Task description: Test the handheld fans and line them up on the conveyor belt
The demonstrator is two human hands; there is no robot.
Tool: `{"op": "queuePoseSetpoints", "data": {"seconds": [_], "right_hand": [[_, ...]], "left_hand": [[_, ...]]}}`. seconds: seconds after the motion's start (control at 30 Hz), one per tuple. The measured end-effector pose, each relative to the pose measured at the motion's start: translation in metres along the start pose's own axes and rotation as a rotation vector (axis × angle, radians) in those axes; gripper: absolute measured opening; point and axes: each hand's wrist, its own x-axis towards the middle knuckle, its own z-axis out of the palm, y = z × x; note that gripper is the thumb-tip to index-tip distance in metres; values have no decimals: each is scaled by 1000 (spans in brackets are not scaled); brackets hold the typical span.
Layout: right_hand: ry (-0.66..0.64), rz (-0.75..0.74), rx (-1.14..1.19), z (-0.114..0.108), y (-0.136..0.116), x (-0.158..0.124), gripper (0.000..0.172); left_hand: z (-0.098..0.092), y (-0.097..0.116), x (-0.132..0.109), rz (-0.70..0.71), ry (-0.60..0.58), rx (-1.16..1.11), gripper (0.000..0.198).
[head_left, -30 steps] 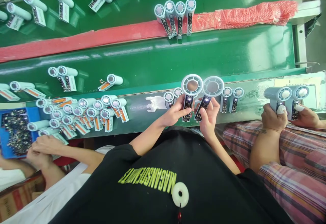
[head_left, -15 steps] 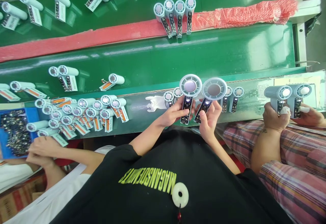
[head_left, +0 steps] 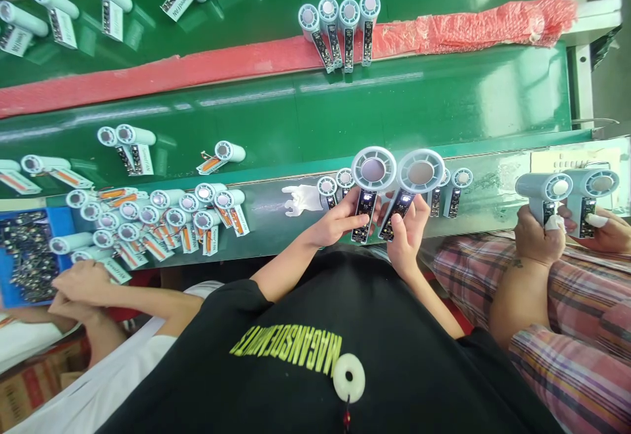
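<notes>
My left hand (head_left: 338, 222) grips a pale blue handheld fan (head_left: 373, 169) by its bare circuit-board handle, which shows a small lit light. My right hand (head_left: 407, 231) holds a second such fan (head_left: 420, 172) the same way, its round head tilted beside the first. The two fan heads nearly touch. Just beyond my left hand, two finished-looking fans (head_left: 327, 187) stand on the bench, and more (head_left: 461, 179) stand beyond my right hand. A white rubber glove (head_left: 302, 200) lies left of them.
Green conveyor belts (head_left: 394, 102) carry fans with cards, beside a red bubble-wrap strip (head_left: 468, 29). A co-worker's hands (head_left: 539, 237) hold fans at right. Another co-worker's hands (head_left: 83, 286) work at left, near a blue tray of circuit boards (head_left: 29, 256).
My right-hand fan has shifted slightly right and my left-hand fan slightly down. Fans on the middle belt drift right. The co-worker's fans at right have moved rightward.
</notes>
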Motion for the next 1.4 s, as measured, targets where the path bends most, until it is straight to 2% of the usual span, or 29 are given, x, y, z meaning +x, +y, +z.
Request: {"op": "queuePoseSetpoints", "data": {"seconds": [0.2,0.4,0.93,1.27,1.4], "right_hand": [[-21,-7,24,-6,6,-1,43],[-22,3,23,-10,11,-3,47],[-75,56,150,-7,9,-4,42],[-71,103,126,-8,11,-3,49],[-71,104,180,-9,10,-4,45]], "left_hand": [[1,-2,1,-7,35,35,38],[1,-3,1,0,7,46,41],[1,-4,-2,9,3,41,40],[0,-5,-1,3,26,47,45],[2,-3,1,-20,21,36,38]]}}
